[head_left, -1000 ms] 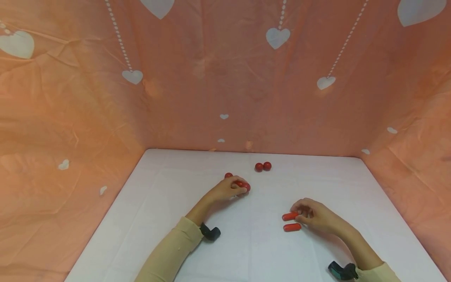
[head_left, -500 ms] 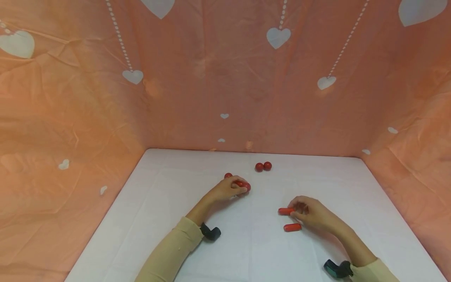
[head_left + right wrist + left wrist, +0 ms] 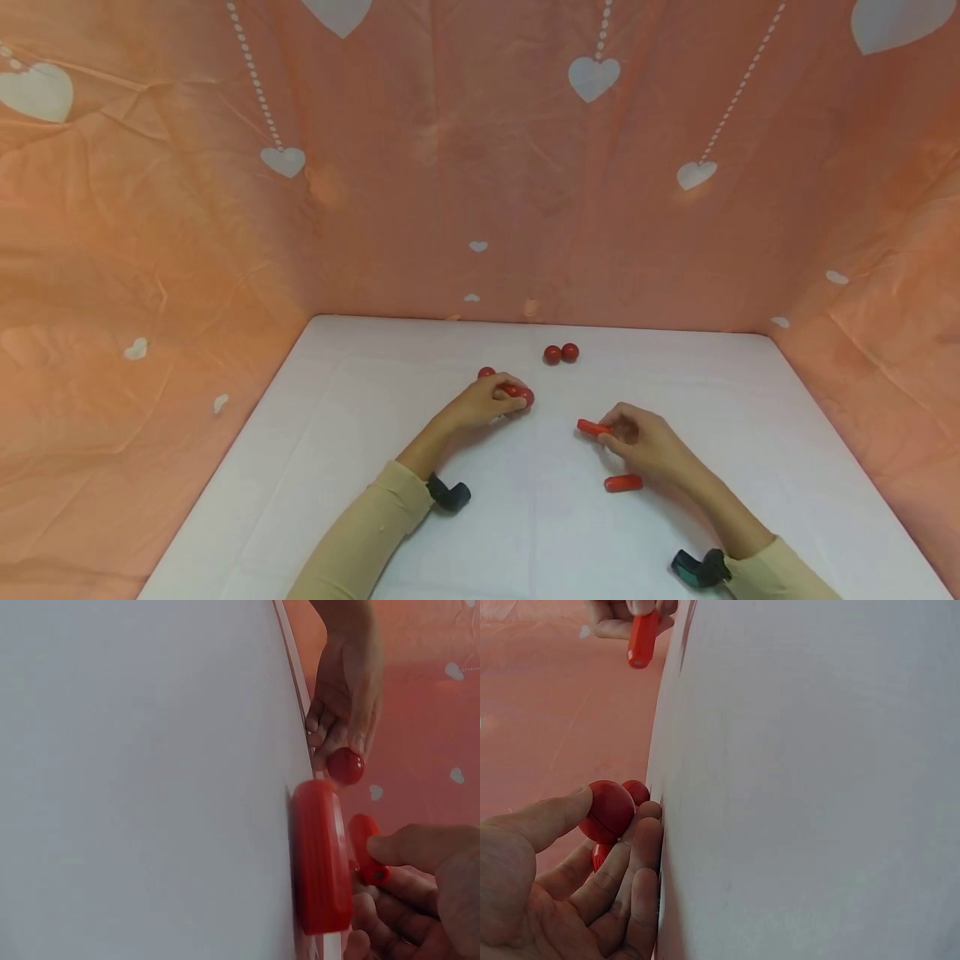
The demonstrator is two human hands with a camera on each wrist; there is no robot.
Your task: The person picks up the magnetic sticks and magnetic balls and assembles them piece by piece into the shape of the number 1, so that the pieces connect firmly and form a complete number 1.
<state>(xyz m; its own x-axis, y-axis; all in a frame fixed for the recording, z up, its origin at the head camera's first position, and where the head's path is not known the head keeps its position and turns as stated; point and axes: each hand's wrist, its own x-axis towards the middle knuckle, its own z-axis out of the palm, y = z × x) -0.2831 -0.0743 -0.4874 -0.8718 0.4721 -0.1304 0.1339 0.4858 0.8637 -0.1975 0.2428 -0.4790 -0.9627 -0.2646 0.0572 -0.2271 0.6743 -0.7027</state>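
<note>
My left hand (image 3: pixel 480 403) pinches a glossy red ball (image 3: pixel 609 811) between thumb and fingers, low over the white table. A red piece (image 3: pixel 600 856) shows partly behind its fingers, and a second red ball (image 3: pixel 487 372) sits just beyond the hand; whether these are joined is hidden. My right hand (image 3: pixel 651 443) holds a short red rod (image 3: pixel 592 427) by one end, between thumb and fingers, its other end pointing left toward the left hand. Another red rod (image 3: pixel 623 483), ribbed along its side in the right wrist view, lies on the table below the right hand.
Two red balls (image 3: pixel 561 354) rest side by side near the far edge of the white table (image 3: pixel 420 350). Orange cloth (image 3: pixel 420 208) with white hearts encloses the table at the back and sides. A black wrist device (image 3: pixel 450 496) sits by each sleeve.
My right hand has lifted its red rod off the table and carried it forward and left, away from the other rod. The left hand stays put, still gripping the ball.
</note>
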